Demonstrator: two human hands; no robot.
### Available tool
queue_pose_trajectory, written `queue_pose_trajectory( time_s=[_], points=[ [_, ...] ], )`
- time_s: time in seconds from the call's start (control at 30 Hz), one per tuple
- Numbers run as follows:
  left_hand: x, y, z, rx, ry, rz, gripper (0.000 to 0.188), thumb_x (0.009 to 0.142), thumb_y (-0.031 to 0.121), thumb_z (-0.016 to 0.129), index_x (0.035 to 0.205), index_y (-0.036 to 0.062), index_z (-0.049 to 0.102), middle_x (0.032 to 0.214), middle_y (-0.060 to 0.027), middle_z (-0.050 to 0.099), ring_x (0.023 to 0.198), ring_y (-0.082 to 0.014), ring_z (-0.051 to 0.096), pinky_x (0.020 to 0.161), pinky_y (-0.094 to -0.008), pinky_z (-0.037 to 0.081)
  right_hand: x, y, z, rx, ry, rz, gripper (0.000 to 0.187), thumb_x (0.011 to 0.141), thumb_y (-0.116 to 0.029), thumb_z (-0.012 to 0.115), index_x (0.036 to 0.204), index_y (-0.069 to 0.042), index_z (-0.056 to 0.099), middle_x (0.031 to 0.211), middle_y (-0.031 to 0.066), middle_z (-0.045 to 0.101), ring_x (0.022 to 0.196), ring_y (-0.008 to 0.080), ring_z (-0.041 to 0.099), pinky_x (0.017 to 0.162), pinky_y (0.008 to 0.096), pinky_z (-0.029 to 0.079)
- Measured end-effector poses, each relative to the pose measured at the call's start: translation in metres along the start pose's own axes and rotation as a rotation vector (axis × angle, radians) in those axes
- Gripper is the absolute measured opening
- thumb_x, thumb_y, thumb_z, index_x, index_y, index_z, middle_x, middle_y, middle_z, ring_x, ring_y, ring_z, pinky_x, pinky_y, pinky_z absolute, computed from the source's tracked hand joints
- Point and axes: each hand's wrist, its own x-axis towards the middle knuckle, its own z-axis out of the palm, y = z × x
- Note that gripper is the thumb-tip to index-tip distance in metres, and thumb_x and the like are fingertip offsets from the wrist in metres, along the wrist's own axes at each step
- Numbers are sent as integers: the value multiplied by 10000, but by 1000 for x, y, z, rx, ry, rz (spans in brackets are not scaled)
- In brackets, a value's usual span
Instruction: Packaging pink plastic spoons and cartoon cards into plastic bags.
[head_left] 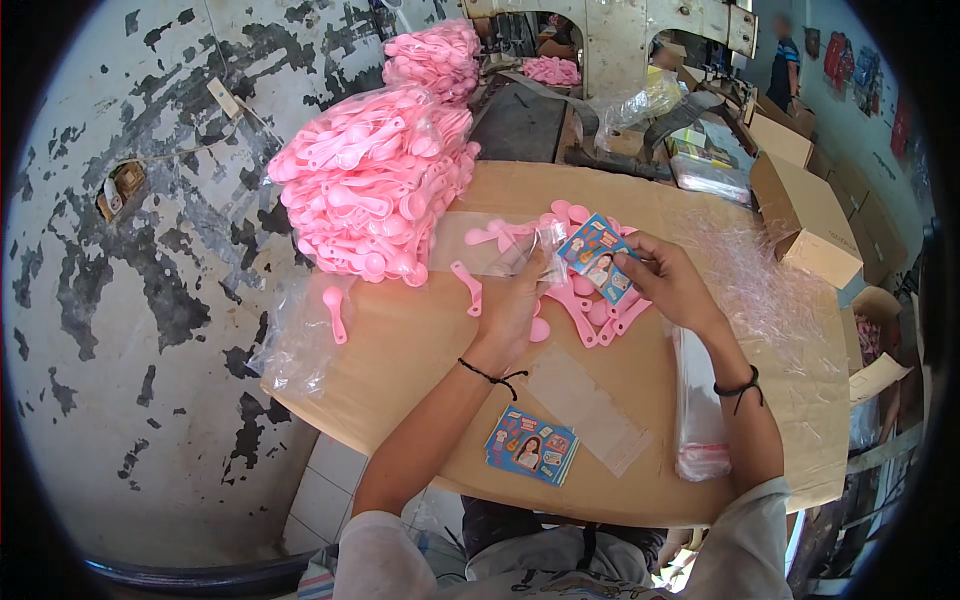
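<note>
My left hand (515, 300) is closed on a clear plastic bag (465, 250) that stretches out to its left, its end crumpled by the fingertips. Between thumb and fingers, my right hand (668, 280) pinches a blue printed card (597, 248), held up against that end of the bag. I cannot tell whether the card's edge is inside. Behind and below both hands lies a loose heap of pink plastic scoops (580, 320). Single scoops rest further left, one pink scoop (466, 288) near my left wrist and another (335, 314) on a crumpled clear bag.
A stack of blue cards (530, 447) and a flat clear bag (585, 405) lie near me on the brown cardboard tabletop (400, 375). Bundled clear bags (700, 405) sit under my right forearm. Big bags of pink scoops (370, 190) rise at left. Cartons (800, 220) stand right; a person (784, 62) is far back.
</note>
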Motion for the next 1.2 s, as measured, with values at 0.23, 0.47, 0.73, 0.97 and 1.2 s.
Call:
queue_pose_trajectory(
  time_s=[0.23, 0.47, 0.73, 0.97, 1.2],
  points=[
    [1, -2, -3, -19, 44, 43, 381, 962, 182, 595, 1261, -43, 526, 1206, -93, 599, 1112, -161, 591, 983, -290, 485, 2, 3, 0, -101, 178, -79, 161, 982, -122, 553, 1083, -8, 604, 790, -52, 579, 596, -5, 414, 516, 184, 348],
    [-4, 1, 1, -61, 102, 110, 314, 935, 177, 636, 1158, -33, 566, 1116, -94, 621, 1043, -166, 620, 968, -305, 518, -1, 4, 0, -64, 87, -31, 167, 980, -127, 557, 1089, -8, 603, 788, -49, 588, 590, -5, 411, 510, 185, 342],
    [-3, -4, -1, -106, 110, 135, 268, 907, 199, 686, 1081, 4, 631, 1036, -49, 663, 897, -93, 631, 814, -231, 528, -3, 1, 3, 9, 63, -62, 168, 959, -106, 586, 1094, -15, 628, 757, -64, 561, 587, 3, 394, 503, 199, 339],
    [-5, -6, 8, -112, 132, 102, 298, 911, 242, 683, 1090, 9, 632, 1036, -45, 663, 914, -93, 628, 823, -268, 525, -6, -6, 13, 7, 102, -54, 188, 942, -103, 602, 1094, 0, 641, 702, -20, 566, 579, 33, 441, 510, 231, 386],
    [-5, -14, 5, 25, -21, -5, 272, 924, 246, 664, 1073, 19, 643, 1003, -18, 670, 884, -76, 627, 800, -264, 517, -10, -14, 12, -149, -23, -25, 174, 927, -123, 628, 1027, 14, 664, 705, -19, 584, 588, 30, 472, 510, 224, 386]
  ],
)
